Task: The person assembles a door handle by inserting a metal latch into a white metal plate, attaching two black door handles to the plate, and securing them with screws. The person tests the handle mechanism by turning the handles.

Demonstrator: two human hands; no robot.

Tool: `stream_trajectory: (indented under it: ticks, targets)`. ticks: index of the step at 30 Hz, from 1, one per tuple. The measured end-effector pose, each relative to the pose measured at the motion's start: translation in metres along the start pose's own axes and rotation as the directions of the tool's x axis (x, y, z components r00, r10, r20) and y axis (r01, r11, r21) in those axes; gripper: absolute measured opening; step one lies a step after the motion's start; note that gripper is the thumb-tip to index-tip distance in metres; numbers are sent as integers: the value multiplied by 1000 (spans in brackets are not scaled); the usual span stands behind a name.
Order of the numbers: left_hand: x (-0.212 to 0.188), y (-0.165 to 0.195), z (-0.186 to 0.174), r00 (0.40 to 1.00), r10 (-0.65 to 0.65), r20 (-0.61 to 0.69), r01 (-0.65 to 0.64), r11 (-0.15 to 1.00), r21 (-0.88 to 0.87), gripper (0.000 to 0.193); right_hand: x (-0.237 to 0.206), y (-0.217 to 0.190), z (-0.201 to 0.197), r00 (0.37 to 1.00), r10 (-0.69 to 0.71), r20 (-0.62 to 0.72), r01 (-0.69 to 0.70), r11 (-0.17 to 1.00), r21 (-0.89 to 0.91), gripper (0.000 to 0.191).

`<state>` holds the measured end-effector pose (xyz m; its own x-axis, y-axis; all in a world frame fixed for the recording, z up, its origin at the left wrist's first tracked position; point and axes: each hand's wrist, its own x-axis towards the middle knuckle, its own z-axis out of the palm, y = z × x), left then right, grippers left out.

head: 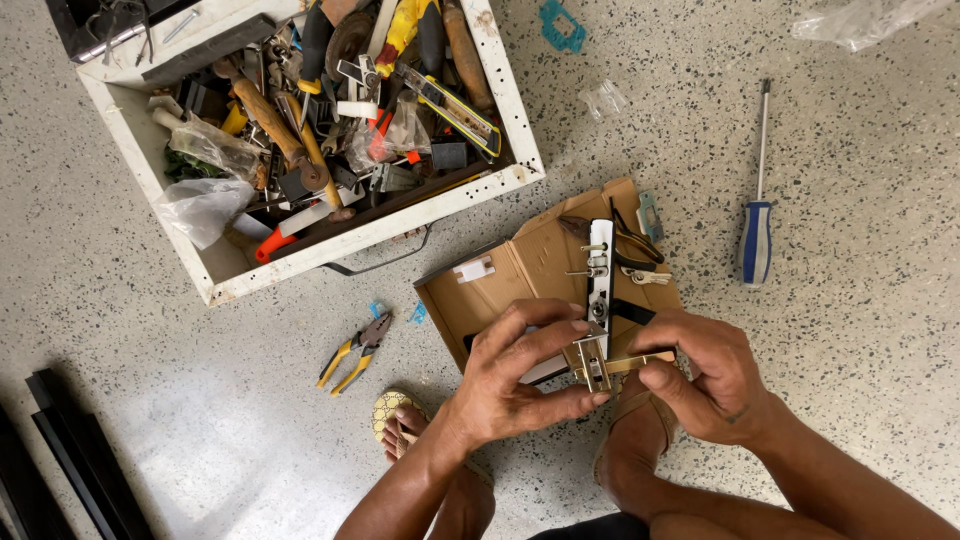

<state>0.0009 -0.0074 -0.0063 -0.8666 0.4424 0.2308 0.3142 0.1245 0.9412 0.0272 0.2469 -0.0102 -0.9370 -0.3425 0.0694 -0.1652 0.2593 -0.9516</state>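
At the far left edge of the speckled floor [860, 330], black strips [60, 450] are laid at a slant. Beyond them, towards the top left corner, a white wooden tool drawer [365, 235] is set, crammed with hammers, cutters and plastic bags. On the bare floor just below its near corner, yellow-handled pliers [352, 352] are found, with small blue scraps beside them. A sandalled foot [400, 425] is seen lower down, near the bottom edge.

The left hand [510, 385] is held over the near edge of an opened cardboard box [520, 275]; its fingers are curled closed, the thumb and fingertips being pinched on a brass-coloured lock part [600, 362]. This part is kept between both hands, above the box's near edge, with a long white-and-chrome lock plate [600, 270] running away from it across the box. The right hand [715, 375] is closed likewise, its thumb and forefinger being pressed on the part's right-hand end.

Well apart to the right, a blue-and-white-handled screwdriver [757, 225] is laid on the floor, and a clear plastic bag [860, 20] is seen at the top right corner.
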Motion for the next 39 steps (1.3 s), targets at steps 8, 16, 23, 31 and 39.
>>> stream_trajectory:
  ticks: [8,16,23,31,39]
  targets:
    - [-4,-5,5,999,-15,33,14,1000,11,64,4,2,0,997,-57,-53,45,976,-212,26]
    - [-6,-13,5,999,-5,52,4,1000,14,67,2,6,1,1000,6,-16,-9,978,-209,25]
    - [-5,-14,3,999,-9,44,9,1000,4,64,2,8,5,997,73,-15,-74,990,-121,19]
    - [-5,-18,0,998,9,59,-11,1000,26,63,4,14,8,999,19,-45,-27,982,-187,30]
    - [-2,-18,-3,998,-5,59,3,1000,20,62,6,10,6,995,100,-19,-102,984,-145,26]
